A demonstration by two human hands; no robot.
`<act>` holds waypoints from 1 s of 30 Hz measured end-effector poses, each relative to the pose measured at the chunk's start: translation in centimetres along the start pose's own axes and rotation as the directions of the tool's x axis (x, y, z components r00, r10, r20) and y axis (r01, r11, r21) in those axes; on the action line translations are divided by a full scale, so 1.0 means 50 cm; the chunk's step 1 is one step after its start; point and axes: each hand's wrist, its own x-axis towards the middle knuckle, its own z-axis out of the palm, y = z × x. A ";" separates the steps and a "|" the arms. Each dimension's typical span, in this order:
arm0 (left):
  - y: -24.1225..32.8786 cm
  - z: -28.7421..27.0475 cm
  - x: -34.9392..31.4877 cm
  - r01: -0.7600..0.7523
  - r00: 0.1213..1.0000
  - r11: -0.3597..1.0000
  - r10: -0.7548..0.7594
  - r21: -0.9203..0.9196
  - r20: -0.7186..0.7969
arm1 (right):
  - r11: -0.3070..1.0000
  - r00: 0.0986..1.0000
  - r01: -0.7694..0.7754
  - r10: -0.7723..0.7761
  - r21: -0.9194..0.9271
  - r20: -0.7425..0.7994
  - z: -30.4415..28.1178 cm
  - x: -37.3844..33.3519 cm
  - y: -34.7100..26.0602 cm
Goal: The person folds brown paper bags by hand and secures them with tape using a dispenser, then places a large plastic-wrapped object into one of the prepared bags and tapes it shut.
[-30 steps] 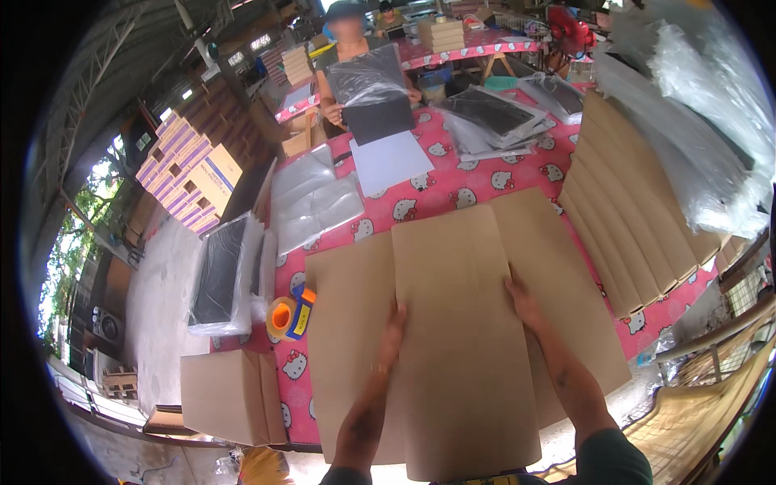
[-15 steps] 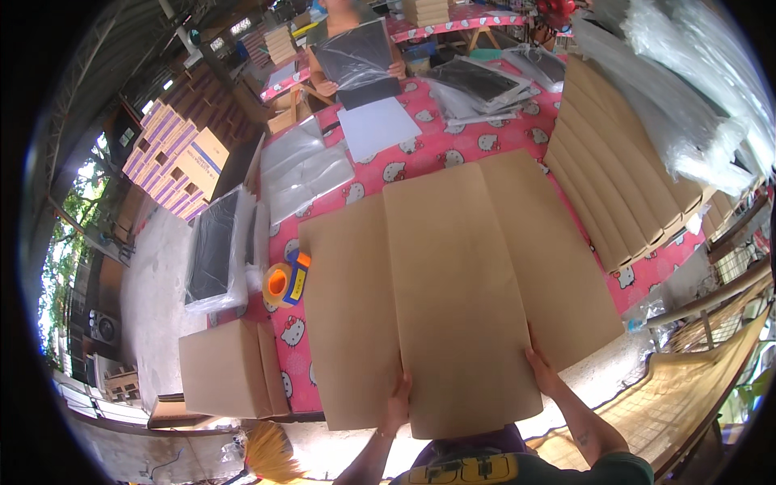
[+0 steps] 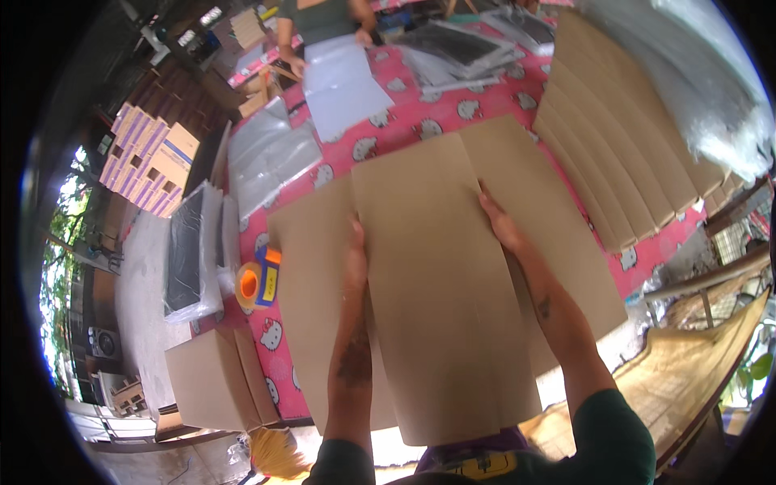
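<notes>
A large brown cardboard sheet [image 3: 436, 267], creased into a middle panel and two side panels, lies across the table in front of me. My left hand [image 3: 356, 252] is closed at the crease on the middle panel's left edge, its fingertips partly hidden by the board. On the opposite crease, my right hand [image 3: 501, 225] grips the middle panel's right edge, thumb side up. Both forearms reach over the side panels. The middle panel's near end comes up against my body. Left of the sheet stands a tape dispenser [image 3: 257, 281] with an orange core and a blue body.
Folded cardboard pieces [image 3: 622, 153] stand in a row at the right, beside plastic wrap [image 3: 687, 73]. A folded carton [image 3: 212, 380] sits at the near left. Wrapped dark panels [image 3: 187, 259] lean farther up. Across the pink tablecloth [image 3: 428, 129], a co-worker [image 3: 327, 24] handles a white sheet [image 3: 343, 89].
Both my hands have moved forward along the creases, away from my body. The co-worker's wrapped dark panel is out of sight, and their hands are now at the white sheet.
</notes>
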 end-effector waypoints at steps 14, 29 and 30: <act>0.078 0.116 -0.560 0.267 0.964 0.962 -0.267 -0.051 0.012 | 0.997 0.998 -0.025 0.020 0.075 0.065 0.017 -0.542 0.035; 0.007 0.051 -0.130 -0.121 0.986 0.467 0.157 0.876 0.053 | 0.775 0.980 0.143 -0.200 -0.616 -0.024 0.008 -0.095 0.053; 0.021 0.072 -0.172 -0.201 0.974 0.290 0.163 0.936 0.159 | 0.637 0.960 0.195 -0.279 -0.746 0.013 0.006 -0.136 0.037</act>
